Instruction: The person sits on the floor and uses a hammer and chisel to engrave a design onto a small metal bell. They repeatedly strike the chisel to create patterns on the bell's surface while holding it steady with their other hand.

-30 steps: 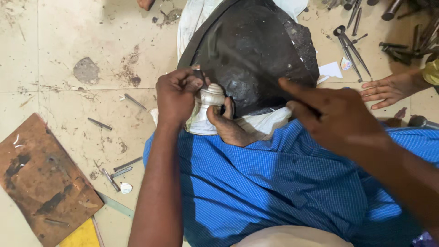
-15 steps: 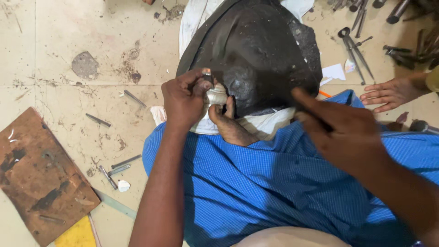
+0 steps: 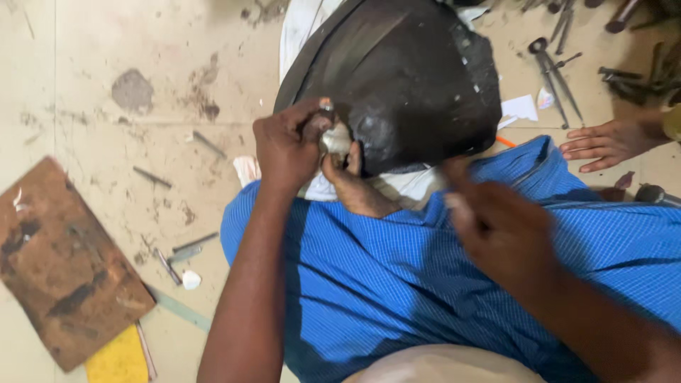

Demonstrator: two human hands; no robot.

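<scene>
My left hand (image 3: 287, 145) grips a small silvery metal piece (image 3: 333, 140) and presses it against the near edge of a large black dome-shaped block (image 3: 411, 78). My toes (image 3: 351, 181) brace the piece from below. My right hand (image 3: 500, 230) hangs blurred over the blue striped cloth (image 3: 369, 284) on my lap, right of the piece and clear of the block. The blur hides whether it holds anything.
A white cloth (image 3: 301, 21) lies under the block. A rusty brown plate (image 3: 60, 262) and a yellow sheet (image 3: 117, 358) are at the left. Small metal rods (image 3: 184, 248) litter the floor. Pliers and tools (image 3: 557, 64) lie top right. Another person's hand (image 3: 603, 145) rests at the right.
My right hand has pulled back off the black block toward my lap and is now blurred. My left hand stays closed on the silvery piece.
</scene>
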